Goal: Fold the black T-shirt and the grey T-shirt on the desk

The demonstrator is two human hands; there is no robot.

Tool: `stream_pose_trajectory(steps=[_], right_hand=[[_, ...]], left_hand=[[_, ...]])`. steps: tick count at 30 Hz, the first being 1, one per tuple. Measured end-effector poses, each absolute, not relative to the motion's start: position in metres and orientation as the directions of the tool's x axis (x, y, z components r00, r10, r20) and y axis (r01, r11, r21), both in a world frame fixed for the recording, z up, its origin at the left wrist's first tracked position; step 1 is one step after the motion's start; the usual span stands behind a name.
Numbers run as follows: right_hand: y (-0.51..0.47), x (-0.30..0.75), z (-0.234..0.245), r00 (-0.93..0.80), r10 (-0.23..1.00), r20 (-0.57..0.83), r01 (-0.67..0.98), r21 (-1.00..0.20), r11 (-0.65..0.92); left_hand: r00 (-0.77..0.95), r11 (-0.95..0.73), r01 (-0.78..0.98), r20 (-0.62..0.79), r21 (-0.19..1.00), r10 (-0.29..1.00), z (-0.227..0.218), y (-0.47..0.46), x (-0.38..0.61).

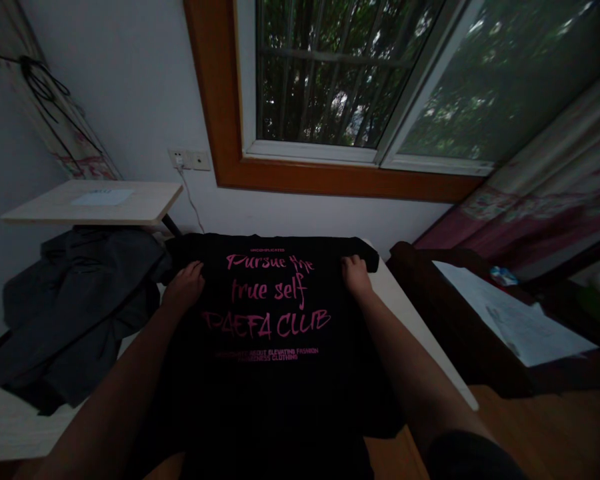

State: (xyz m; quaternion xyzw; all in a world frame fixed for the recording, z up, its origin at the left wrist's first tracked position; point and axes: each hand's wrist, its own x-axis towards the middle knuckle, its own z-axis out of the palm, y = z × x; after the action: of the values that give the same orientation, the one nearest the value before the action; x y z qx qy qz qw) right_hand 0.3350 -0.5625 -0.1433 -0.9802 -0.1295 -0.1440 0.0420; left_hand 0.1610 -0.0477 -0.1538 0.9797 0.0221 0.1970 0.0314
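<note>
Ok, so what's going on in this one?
A person leans over a white table with a black T-shirt spread flat on it, pink lettering facing up. The left hand and right hand rest on the shirt's far end, one near each shoulder. It is unclear whether they pinch the cloth or only press on it. A grey garment lies crumpled to the left, and papers sit on a dark desk to the right.
</note>
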Motion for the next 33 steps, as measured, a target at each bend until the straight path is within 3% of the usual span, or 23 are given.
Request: stream_pose_trajectory(steps=[10, 15, 18, 21, 26, 29, 33], right_hand=[[-0.568, 0.268, -0.145, 0.89, 0.151, 0.43, 0.224, -0.123, -0.967], [-0.572, 0.234, -0.138, 0.932, 0.093, 0.351, 0.147, -0.132, -0.98], [-0.578, 0.22, -0.137, 0.962, 0.091, 0.256, 0.162, -0.274, -0.948], [-0.586, 0.206, -0.133, 0.991, 0.09, 0.097, 0.127, -0.512, -0.849], [-0.596, 0.175, -0.11, 0.971, 0.209, -0.12, -0.012, -0.889, -0.457], [-0.602, 0.157, -0.096, 0.915, 0.336, -0.222, -0.143, -0.959, -0.246], [-0.617, 0.144, -0.09, 0.834, 0.438, -0.337, -0.27, -0.94, -0.209]], left_hand=[[0.861, -0.978, 0.171, 0.464, 0.124, 0.209, -0.147, -0.064, 0.105], [0.847, -0.962, 0.231, 0.457, 0.143, 0.271, -0.141, -0.076, 0.057], [0.863, -0.96, 0.248, 0.419, 0.133, 0.281, -0.139, -0.082, 0.035], [0.875, -0.952, 0.269, 0.375, 0.147, 0.306, -0.137, -0.087, 0.022], [0.899, -0.914, 0.317, 0.228, 0.252, 0.375, -0.129, -0.092, 0.01], [0.915, -0.88, 0.323, 0.122, 0.349, 0.385, -0.126, -0.087, 0.005], [0.937, -0.842, 0.255, 0.094, 0.475, 0.336, -0.133, -0.068, 0.0]])
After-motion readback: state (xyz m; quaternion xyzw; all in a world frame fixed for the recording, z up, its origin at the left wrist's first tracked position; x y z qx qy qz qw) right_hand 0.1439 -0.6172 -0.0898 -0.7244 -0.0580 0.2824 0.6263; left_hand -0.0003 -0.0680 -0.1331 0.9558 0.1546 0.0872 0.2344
